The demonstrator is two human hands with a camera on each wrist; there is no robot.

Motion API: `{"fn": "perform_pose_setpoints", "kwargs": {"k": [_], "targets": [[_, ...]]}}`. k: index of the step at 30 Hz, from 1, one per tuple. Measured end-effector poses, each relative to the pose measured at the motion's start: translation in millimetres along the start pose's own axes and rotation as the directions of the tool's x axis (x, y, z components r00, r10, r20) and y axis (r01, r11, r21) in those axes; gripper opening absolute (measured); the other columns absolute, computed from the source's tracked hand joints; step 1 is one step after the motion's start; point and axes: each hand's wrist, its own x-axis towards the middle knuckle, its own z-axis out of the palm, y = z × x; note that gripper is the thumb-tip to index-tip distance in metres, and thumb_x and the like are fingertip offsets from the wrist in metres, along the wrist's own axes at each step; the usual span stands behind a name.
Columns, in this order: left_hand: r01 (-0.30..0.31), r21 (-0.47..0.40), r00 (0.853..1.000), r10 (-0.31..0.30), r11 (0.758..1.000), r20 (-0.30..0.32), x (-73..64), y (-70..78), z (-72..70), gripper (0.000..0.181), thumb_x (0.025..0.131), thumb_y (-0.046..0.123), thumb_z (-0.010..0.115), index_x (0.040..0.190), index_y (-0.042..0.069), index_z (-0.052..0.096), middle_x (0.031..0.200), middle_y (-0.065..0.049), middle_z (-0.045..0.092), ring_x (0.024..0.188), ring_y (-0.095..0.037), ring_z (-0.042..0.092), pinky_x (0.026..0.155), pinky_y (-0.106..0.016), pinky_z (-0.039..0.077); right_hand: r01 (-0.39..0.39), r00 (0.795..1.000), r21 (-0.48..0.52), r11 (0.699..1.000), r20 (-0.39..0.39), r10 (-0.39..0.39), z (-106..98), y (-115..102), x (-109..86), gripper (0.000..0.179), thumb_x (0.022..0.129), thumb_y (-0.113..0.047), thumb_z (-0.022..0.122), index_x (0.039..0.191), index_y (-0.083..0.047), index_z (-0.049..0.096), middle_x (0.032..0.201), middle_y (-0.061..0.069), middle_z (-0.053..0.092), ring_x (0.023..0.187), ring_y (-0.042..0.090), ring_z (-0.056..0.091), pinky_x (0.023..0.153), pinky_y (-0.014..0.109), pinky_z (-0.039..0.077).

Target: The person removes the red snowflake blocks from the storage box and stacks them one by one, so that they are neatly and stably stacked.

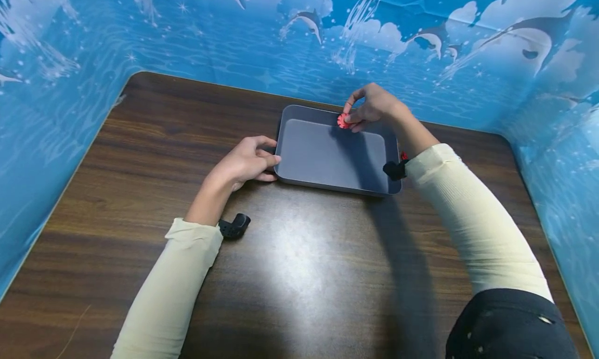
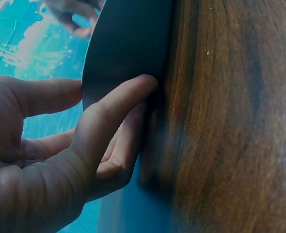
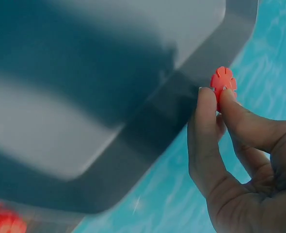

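A shallow grey rectangular tray (image 1: 327,151) lies on the wooden table. My left hand (image 1: 250,159) holds it by its left end, fingers and thumb bent at the rim and outer wall; in the left wrist view the dark wall (image 2: 128,43) meets those fingers. Over the tray's back edge, my right hand (image 1: 372,107) pinches a small red flower-shaped plastic disc (image 1: 343,121) between thumb and fingertips. Its notched petals show clearly in the right wrist view, where the disc (image 3: 224,80) overlaps the tray's rim.
More red pieces (image 1: 404,155) sit just beyond the tray's right end, partly hidden by the right forearm; they appear blurred in the right wrist view as a red cluster (image 3: 5,221). A blue dolphin-print sheet (image 1: 262,47) stands along the back and sides of the table (image 1: 154,141).
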Motion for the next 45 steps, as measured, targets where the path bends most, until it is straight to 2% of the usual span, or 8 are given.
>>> {"fn": "perform_pose_setpoints", "kwargs": {"k": [6, 11, 16, 19, 23, 26, 40, 45], "targets": [[-0.001, 0.010, 1.000, 0.001, 1.000, -0.003, -2.3, -3.3, -5.5, 0.061, 0.114, 0.012, 0.054, 0.169, 0.008, 0.030, 0.154, -0.026, 0.049, 0.133, -0.039, 0.065, 0.102, -0.040, 0.066, -0.037, 0.999, -0.004, 0.999, -0.005, 0.037, -37, 32, -11.2, 0.027, 0.105, -0.008, 0.068, 0.130, 0.002, 0.063, 0.082, -0.001, 0.076, 0.072, 0.010, 0.078, 0.076, 0.028, 0.069], [-0.005, 0.007, 1.000, 0.005, 1.000, 0.003, -4.3, -6.1, -11.5, 0.062, 0.114, 0.012, 0.054, 0.170, 0.008, 0.028, 0.155, -0.027, 0.048, 0.134, -0.039, 0.064, 0.102, -0.038, 0.065, -0.070, 0.997, -0.088, 0.994, -0.031, 0.068, -57, 63, -17.4, 0.031, 0.107, -0.015, 0.068, 0.133, 0.000, 0.063, 0.083, -0.002, 0.078, 0.077, 0.009, 0.078, 0.075, 0.024, 0.065], [-0.007, -0.001, 1.000, 0.007, 1.000, 0.002, -5.0, -6.7, -14.4, 0.062, 0.113, 0.011, 0.054, 0.170, 0.007, 0.028, 0.155, -0.027, 0.047, 0.135, -0.039, 0.063, 0.102, -0.037, 0.065, -0.110, 0.992, -0.207, 0.972, -0.089, 0.093, -67, 93, -25.2, 0.030, 0.107, -0.025, 0.070, 0.129, -0.005, 0.069, 0.099, 0.002, 0.077, 0.096, 0.018, 0.065, 0.082, 0.034, 0.053], [-0.010, -0.005, 1.000, 0.010, 1.000, 0.005, -4.3, -6.9, -15.3, 0.062, 0.113, 0.010, 0.054, 0.170, 0.007, 0.027, 0.155, -0.028, 0.047, 0.136, -0.040, 0.062, 0.103, -0.037, 0.065, -0.133, 0.990, -0.167, 0.977, -0.076, 0.122, -70, 108, -28.8, 0.029, 0.108, -0.020, 0.068, 0.131, -0.002, 0.067, 0.102, 0.003, 0.075, 0.099, 0.019, 0.065, 0.081, 0.033, 0.057], [-0.014, -0.018, 1.000, 0.014, 1.000, 0.007, -3.5, -7.1, -16.7, 0.062, 0.113, 0.009, 0.053, 0.170, 0.006, 0.026, 0.155, -0.029, 0.047, 0.138, -0.041, 0.061, 0.104, -0.037, 0.064, -0.169, 0.985, 0.046, 0.984, -0.021, 0.170, -70, 121, -29.8, 0.025, 0.108, -0.005, 0.062, 0.131, 0.004, 0.060, 0.093, 0.001, 0.075, 0.083, 0.014, 0.077, 0.075, 0.031, 0.069], [-0.013, -0.021, 1.000, 0.013, 1.000, 0.006, -2.9, -6.9, -17.2, 0.062, 0.113, 0.008, 0.053, 0.170, 0.006, 0.026, 0.154, -0.029, 0.047, 0.138, -0.041, 0.061, 0.105, -0.038, 0.064, -0.183, 0.982, 0.128, 0.975, -0.011, 0.186, -68, 128, -29.5, 0.022, 0.108, 0.000, 0.062, 0.129, 0.006, 0.059, 0.094, 0.001, 0.072, 0.080, 0.012, 0.076, 0.078, 0.033, 0.070], [-0.024, -0.029, 1.000, 0.024, 0.999, 0.005, 1.2, -7.7, -16.4, 0.062, 0.113, 0.009, 0.054, 0.169, 0.005, 0.028, 0.152, -0.029, 0.047, 0.137, -0.041, 0.061, 0.105, -0.039, 0.064, -0.177, 0.983, 0.122, 0.977, -0.034, 0.183, -60, 141, -27.7, 0.026, 0.105, 0.003, 0.064, 0.130, 0.010, 0.059, 0.098, 0.006, 0.070, 0.078, 0.012, 0.076, 0.086, 0.039, 0.070], [-0.021, 0.030, 1.000, 0.021, 0.999, 0.005, -0.9, -10.7, -18.1, 0.062, 0.114, 0.014, 0.054, 0.170, 0.007, 0.028, 0.153, -0.027, 0.049, 0.133, -0.040, 0.064, 0.104, -0.039, 0.064, -0.086, 0.988, 0.057, 0.995, -0.123, 0.093, -52, 138, -36.3, 0.033, 0.110, -0.011, 0.061, 0.137, 0.009, 0.059, 0.111, 0.018, 0.074, 0.081, 0.012, 0.076, 0.082, 0.039, 0.071]]}}
